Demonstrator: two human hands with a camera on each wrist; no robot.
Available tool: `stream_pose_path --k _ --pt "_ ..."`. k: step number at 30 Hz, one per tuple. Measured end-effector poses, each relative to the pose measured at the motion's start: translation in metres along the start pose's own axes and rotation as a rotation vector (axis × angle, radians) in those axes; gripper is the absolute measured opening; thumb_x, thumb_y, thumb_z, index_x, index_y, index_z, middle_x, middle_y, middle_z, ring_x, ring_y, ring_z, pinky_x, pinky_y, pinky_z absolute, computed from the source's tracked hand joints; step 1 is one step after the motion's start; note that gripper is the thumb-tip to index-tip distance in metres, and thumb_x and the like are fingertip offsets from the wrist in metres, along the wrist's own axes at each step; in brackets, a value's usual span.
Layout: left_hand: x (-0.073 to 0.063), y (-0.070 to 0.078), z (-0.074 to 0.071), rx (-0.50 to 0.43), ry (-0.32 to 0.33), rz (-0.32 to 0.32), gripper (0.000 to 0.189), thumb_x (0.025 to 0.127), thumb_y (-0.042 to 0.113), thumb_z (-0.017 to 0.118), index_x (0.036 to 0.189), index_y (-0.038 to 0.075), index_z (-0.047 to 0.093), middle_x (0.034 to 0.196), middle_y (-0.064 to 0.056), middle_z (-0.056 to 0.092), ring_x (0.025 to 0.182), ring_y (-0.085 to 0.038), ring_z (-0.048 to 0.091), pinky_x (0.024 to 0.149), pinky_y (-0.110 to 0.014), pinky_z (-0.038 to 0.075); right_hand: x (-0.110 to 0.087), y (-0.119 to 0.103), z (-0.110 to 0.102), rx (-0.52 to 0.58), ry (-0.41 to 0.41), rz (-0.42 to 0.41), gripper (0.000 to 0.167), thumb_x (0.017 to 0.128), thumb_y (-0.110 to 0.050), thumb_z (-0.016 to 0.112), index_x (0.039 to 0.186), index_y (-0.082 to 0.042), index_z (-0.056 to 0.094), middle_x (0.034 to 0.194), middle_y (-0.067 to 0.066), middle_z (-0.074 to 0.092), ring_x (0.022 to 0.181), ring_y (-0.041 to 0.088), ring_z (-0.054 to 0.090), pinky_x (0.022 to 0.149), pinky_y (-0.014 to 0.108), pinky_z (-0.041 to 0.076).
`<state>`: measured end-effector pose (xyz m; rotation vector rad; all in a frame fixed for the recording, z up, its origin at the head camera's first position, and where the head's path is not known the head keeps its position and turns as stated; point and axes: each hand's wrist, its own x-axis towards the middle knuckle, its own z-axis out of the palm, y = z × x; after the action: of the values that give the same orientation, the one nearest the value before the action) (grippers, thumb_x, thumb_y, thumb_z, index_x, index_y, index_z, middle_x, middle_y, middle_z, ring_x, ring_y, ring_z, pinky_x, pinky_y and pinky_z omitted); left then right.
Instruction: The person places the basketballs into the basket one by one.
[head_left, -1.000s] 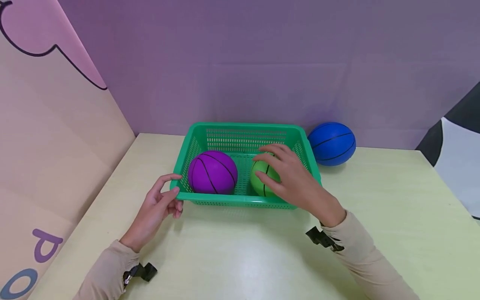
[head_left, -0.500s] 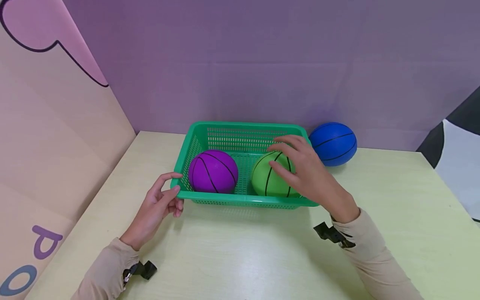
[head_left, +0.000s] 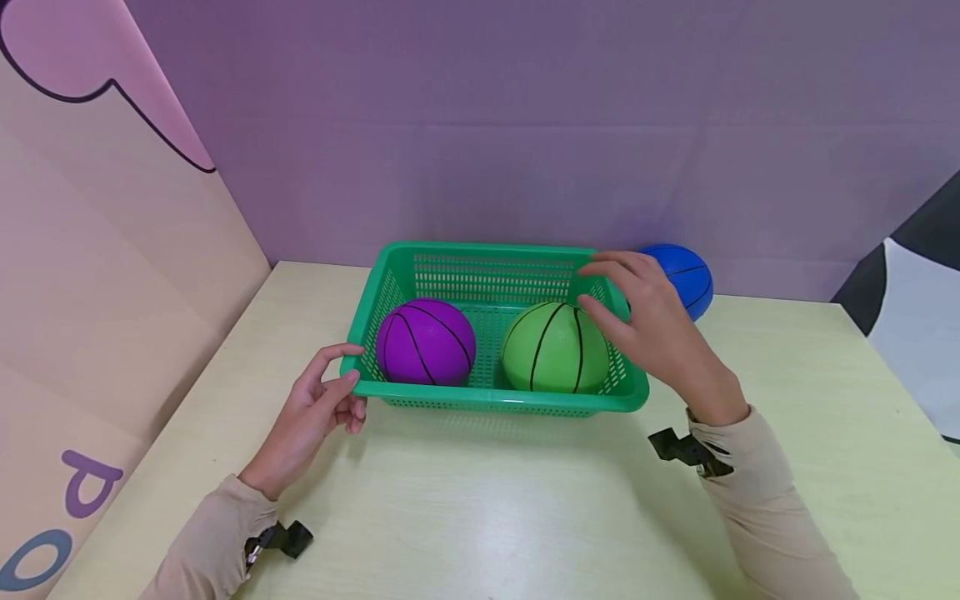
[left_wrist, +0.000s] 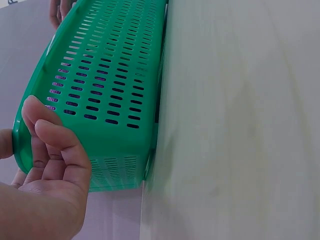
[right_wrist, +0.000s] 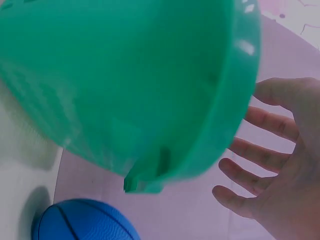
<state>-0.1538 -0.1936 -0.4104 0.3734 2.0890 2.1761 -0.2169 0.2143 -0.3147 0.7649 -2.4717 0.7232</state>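
While a purple backdrop (head_left: pixel 450 75) fills the far side, a pale table (head_left: pixel 465 517) spreads out in front of it and carries everything being handled. On it, against or close to the backdrop, stands a green plastic basket (head_left: pixel 487 399), upright, with slotted walls and a broad rolled rim. It looks light and fairly stiff, though the perforated sides would probably flex a little; the smooth rim could slip under a loose touch, so the two short ends, or the corners, seem the best places to take hold.

Inside lie two balls, apart from each other: a green ball (head_left: pixel 555 347) at the right and a purple ball (head_left: pixel 425 342) at the left. Outside the right end, on the table, sits a blue ball (head_left: pixel 686 279), partly hidden in the head view. All three look light, hollow and springy, hardly fragile, likely to roll if nudged; a wide grasp around the middle should suit them.

The left hand (head_left: pixel 306 417) pinches the near left corner of the rim between thumb and forefinger. The right hand (head_left: pixel 660 325) is at the right rim, its fingers spread and loosely bent, gripping nothing; whether a fingertip touches the rim cannot be told.
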Motion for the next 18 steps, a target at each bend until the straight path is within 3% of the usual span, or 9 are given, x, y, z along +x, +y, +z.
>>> stream_pose_path --k 8,18 --pt "0.001 0.000 -0.001 -0.004 -0.007 0.003 0.042 0.106 0.026 0.050 0.143 0.011 0.037 0.072 -0.005 0.060 0.065 -0.017 0.056 0.061 -0.028 0.049 -0.001 0.015 -0.008 -0.002 -0.004 0.097 0.028 0.098 -0.021 0.065 0.122 -0.007 0.065 0.138 0.015 0.054 0.135 0.038 0.037 0.107 0.062 0.030" --pt "0.000 -0.001 0.000 -0.002 -0.003 0.011 0.041 0.107 0.025 0.049 0.143 0.011 0.038 0.072 -0.005 0.060 0.064 -0.017 0.056 0.061 -0.028 0.049 -0.002 0.036 -0.014 -0.024 0.035 0.143 0.026 0.098 -0.021 0.063 0.120 -0.006 0.065 0.134 0.017 0.056 0.132 0.042 0.040 0.105 0.066 0.028"
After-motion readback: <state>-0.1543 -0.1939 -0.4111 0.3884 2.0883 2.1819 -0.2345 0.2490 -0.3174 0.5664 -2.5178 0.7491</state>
